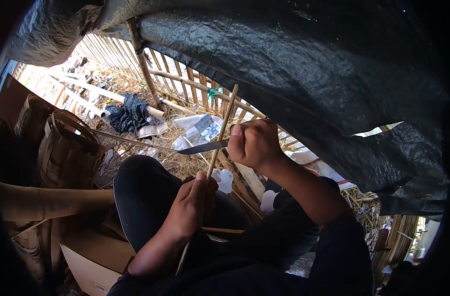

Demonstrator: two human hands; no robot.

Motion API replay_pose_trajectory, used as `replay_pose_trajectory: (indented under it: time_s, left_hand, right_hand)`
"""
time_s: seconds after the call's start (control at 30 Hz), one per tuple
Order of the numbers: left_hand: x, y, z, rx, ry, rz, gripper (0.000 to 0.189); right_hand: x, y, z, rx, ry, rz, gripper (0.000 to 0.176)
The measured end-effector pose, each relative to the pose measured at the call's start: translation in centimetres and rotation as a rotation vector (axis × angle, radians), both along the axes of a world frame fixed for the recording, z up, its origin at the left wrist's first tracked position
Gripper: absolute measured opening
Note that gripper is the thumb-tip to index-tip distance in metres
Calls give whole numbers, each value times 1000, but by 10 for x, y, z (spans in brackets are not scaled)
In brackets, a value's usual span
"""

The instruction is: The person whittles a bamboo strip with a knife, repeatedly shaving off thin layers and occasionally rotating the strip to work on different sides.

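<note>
My left hand is closed around a thin bamboo stick in front of my body. The stick slants upward and to the right, and its lower end runs down past my wrist. In my closed right hand is a knife, its dark blade pointing left. The blade crosses the stick above my left hand and appears to touch it. My right thumb lies near the stick, and the knife's handle is hidden in my fist.
Woven bamboo baskets, a thick bamboo pole and a cardboard box stand at my left. Dark plastic sheeting hangs overhead and to the right. Beyond my knees are a dark cloth, plastic litter and a bamboo fence.
</note>
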State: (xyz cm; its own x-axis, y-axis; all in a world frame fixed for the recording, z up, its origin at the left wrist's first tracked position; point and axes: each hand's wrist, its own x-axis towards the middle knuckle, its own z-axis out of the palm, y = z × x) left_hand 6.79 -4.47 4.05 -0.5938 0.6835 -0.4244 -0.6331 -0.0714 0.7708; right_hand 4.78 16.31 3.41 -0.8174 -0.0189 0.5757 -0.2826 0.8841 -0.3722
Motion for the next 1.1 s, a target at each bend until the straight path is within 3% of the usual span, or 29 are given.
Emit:
replay_pose_trajectory:
  time_s: [0.03, 0.13, 0.23, 0.33, 0.47, 0.6, 0.7, 0.73, 0.87, 1.03, 1.1]
  left_hand:
    - [0, -1, 0, 0, 2, 3, 43]
    - [3, -4, 1, 1, -53, -44, 43]
    - [3, -5, 7, 28, -109, -36, 43]
    - [-2, -7, 7, -4, -17, -1, 43]
    - [1, -9, 0, 1, -13, -2, 45]
    - [1, -9, 11, -56, -59, -5, 46]
    - [1, -9, -4, -26, 11, -28, 46]
    - [0, -7, -9, -26, 10, -23, 46]
    - [-1, -5, -15, -50, 2, 31, 44]
    - [-1, -6, -25, -8, 4, -47, 47]
    - [-1, -4, -18, -56, -13, 38, 44]
  right_hand:
    - [-2, 2, 0, 20, -1, 28, 39]
    - [-26, 28, 4, 30, -2, -299, 43]
    - [-16, 16, 11, 32, -8, -266, 42]
    - [5, -13, 4, 23, 17, -22, 42]
    - [-24, 20, 11, 34, -30, -245, 40]
    - [-5, 2, 13, 65, -105, -156, 42]
    - [-24, 21, 0, 109, 24, -179, 42]
    - [-31, 27, 0, 18, -67, -222, 42]
    - [-17, 14, -5, 95, -114, -177, 43]
    - [-33, 39, -15, 55, -90, -240, 43]
    - [-27, 28, -17, 83, -76, -237, 43]
